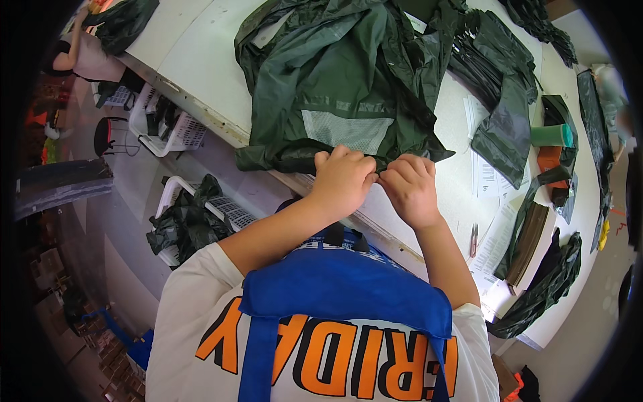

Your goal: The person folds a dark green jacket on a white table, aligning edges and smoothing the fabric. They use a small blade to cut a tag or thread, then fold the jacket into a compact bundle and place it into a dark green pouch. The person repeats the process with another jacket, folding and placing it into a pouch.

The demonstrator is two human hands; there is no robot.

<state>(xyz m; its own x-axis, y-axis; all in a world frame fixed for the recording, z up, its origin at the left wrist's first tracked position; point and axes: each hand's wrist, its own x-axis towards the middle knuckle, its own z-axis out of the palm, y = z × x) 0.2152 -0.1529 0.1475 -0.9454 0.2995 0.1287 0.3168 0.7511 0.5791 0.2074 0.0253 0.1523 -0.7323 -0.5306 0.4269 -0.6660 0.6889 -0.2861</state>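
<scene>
Where hands [345, 177] [410, 189] pinch, crinkled fabric [321, 63], pale mesh [345, 127]

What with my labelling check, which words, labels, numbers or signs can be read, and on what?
White shirt: large orange, black-edged capital letters, legible but not copied here.
Papers on the table: print too small to read.
Blue apron: pale marks, too small to read.

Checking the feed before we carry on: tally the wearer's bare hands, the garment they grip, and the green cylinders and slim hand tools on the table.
Left hand and right hand: 2
Dark green garment in their grip: 1
Green cylinder: 1
Slim hand tool: 1
Total: 5
</scene>
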